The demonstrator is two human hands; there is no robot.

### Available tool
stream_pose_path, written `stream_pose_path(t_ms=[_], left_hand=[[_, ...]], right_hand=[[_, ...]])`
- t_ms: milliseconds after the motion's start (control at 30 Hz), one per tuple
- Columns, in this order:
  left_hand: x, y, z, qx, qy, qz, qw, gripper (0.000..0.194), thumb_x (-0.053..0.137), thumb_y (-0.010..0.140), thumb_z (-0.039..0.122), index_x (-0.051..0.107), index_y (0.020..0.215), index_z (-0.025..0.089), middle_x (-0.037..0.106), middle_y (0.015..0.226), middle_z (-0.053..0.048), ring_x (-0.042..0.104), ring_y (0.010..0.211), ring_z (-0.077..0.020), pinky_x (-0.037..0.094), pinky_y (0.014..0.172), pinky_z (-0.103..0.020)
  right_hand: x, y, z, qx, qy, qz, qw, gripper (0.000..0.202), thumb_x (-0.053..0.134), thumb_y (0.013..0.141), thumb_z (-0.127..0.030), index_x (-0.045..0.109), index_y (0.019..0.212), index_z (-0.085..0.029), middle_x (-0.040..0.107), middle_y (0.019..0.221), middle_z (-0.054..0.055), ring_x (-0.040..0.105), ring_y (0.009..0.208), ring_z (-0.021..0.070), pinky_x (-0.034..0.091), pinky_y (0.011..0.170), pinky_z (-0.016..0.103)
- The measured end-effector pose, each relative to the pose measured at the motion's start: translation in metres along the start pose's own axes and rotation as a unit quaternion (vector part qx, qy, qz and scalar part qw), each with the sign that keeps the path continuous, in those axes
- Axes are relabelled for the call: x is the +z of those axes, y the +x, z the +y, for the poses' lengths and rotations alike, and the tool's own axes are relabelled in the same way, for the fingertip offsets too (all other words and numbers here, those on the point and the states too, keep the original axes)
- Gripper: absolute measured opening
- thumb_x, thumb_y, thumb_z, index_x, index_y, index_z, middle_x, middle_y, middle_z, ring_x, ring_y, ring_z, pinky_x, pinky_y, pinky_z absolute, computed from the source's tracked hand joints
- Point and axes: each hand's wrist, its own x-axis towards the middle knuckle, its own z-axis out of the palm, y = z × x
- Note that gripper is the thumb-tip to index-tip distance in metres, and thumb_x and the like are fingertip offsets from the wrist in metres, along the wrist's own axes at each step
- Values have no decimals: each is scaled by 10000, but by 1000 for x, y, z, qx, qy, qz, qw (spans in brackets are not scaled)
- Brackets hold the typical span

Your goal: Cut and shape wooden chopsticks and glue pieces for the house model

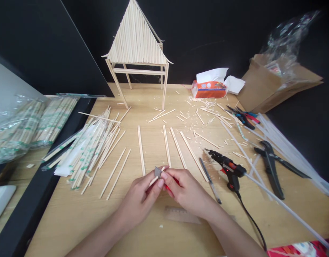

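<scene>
In the middle of the table, my left hand (pixel 141 195) is closed on a short, thin wooden stick (pixel 154 181). My right hand (pixel 185 189) is closed close beside it, with red showing under its fingers. A small grey flat piece (pixel 157 172) lies against the stick at the fingertips. Whether it is the head of a red-handled tool is hidden by the fingers. Just beyond the hands are paired wooden sticks (pixel 189 153), laid side by side. A clear ruler (pixel 181 215) lies partly below my right forearm.
A stick-built house frame (pixel 139 43) stands at the back. Bundled sticks (pixel 92 142) lie left. At right are a pen (pixel 209 180), glue gun (pixel 228 166), black cutter (pixel 271 167), pliers (pixel 244 117) and glue sticks (pixel 292 146). Tissues (pixel 209 89) and a box (pixel 276 85) stand behind.
</scene>
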Motion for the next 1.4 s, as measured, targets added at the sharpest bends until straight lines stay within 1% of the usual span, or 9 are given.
stream_pose_path(t_ms=[167, 233, 367, 467, 600, 933, 1167, 1333, 1400], left_hand=[[3, 2, -6, 27, 72, 21, 997, 291, 388, 944, 281, 556, 1159, 180, 663, 854, -14, 610, 755, -125, 444, 709, -197], [3, 2, -5, 35, 88, 27, 995, 266, 392, 942, 275, 557, 1126, 176, 654, 837, -11, 610, 748, -122, 441, 698, -189], [2, 2, -4, 48, 101, 33, 993, 222, 395, 940, 264, 528, 1099, 185, 652, 944, -30, 615, 872, -124, 431, 786, -184], [1, 2, -4, 55, 123, 42, 990, 155, 405, 935, 265, 538, 922, 187, 623, 757, 13, 592, 676, -102, 419, 643, -167], [0, 1, -5, 53, 152, 59, 985, 202, 432, 922, 271, 492, 747, 190, 526, 591, 59, 481, 499, -79, 343, 512, -169], [-1, 1, -12, 22, 114, 78, 990, 244, 467, 906, 321, 535, 720, 177, 489, 562, 70, 396, 477, -67, 297, 495, -175], [2, -1, -13, 37, 129, 135, 982, 258, 504, 884, 294, 521, 659, 168, 364, 520, 86, 297, 460, -59, 248, 473, -181], [4, -2, -15, 4, 120, 167, 979, 321, 522, 868, 330, 489, 595, 164, 293, 514, 82, 268, 473, -64, 224, 469, -192], [4, -2, -15, -14, 106, 187, 977, 396, 546, 846, 373, 419, 533, 167, 247, 513, 80, 242, 475, -66, 214, 463, -196]], right_hand=[[-1, 0, 2, 3, 28, -21, 999, 341, 359, 965, -326, 454, 665, -195, 465, 583, -51, 414, 516, 78, 293, 517, 201], [0, 0, 3, 7, 40, -29, 999, 337, 355, 966, -320, 453, 669, -197, 462, 575, -54, 411, 506, 75, 296, 516, 198], [0, 1, 3, 18, 53, -37, 998, 349, 345, 970, -325, 443, 661, -196, 447, 532, -62, 401, 477, 70, 298, 519, 199], [0, 0, 1, 16, 40, -35, 998, 350, 346, 971, -329, 456, 666, -196, 452, 537, -62, 392, 476, 67, 289, 516, 200], [-2, -3, -1, 17, 2, -29, 999, 355, 349, 969, -345, 484, 675, -199, 462, 560, -56, 387, 487, 71, 268, 495, 203], [3, -5, -4, -15, -80, 26, 996, 317, 340, 971, -338, 495, 725, -213, 504, 602, -49, 446, 548, 91, 276, 535, 215], [10, -6, -4, -29, -81, 56, 995, 308, 333, 974, -330, 484, 732, -213, 500, 601, -52, 450, 549, 90, 278, 541, 212], [16, -5, -4, -32, -74, 90, 993, 318, 334, 974, -314, 458, 702, -205, 484, 593, -49, 436, 543, 89, 278, 544, 215], [18, -5, -5, -22, -49, 100, 994, 324, 332, 976, -325, 461, 705, -203, 481, 596, -47, 441, 549, 90, 284, 547, 214]])
